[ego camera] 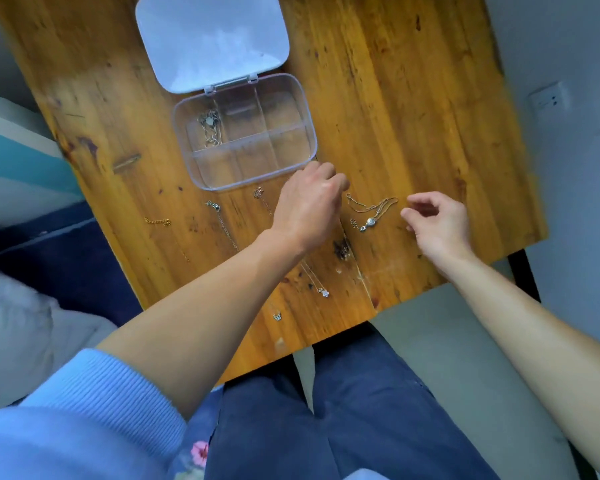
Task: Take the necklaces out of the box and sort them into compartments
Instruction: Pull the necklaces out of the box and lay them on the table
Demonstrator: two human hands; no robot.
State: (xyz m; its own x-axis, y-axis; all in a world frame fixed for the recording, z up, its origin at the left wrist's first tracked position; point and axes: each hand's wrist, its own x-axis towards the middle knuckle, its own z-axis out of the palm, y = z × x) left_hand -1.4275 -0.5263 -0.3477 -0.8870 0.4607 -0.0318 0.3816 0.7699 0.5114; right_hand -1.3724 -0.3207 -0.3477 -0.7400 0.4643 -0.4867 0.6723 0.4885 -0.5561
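Note:
A clear plastic compartment box [313, 140] stands on the wooden table [413, 98], its white lid [212, 39] hinged open behind. One silver necklace [210, 128] lies in its far left compartment. My left hand [309, 206] hovers curled at the box's near right corner, fingers closed. A bunched silver necklace with an oval pendant [371, 216] lies between my hands; its chain end reaches my left fingertips, but I cannot tell if they touch it. My right hand [437, 220] is just right of it, fingers apart and empty.
A gold chain [156, 221], a thin chain with a clasp [213, 206] and a chain with a flower pendant [324, 292] lie stretched out on the table in front of the box. The table's near edge is over my lap. A wall socket [548, 98] is at right.

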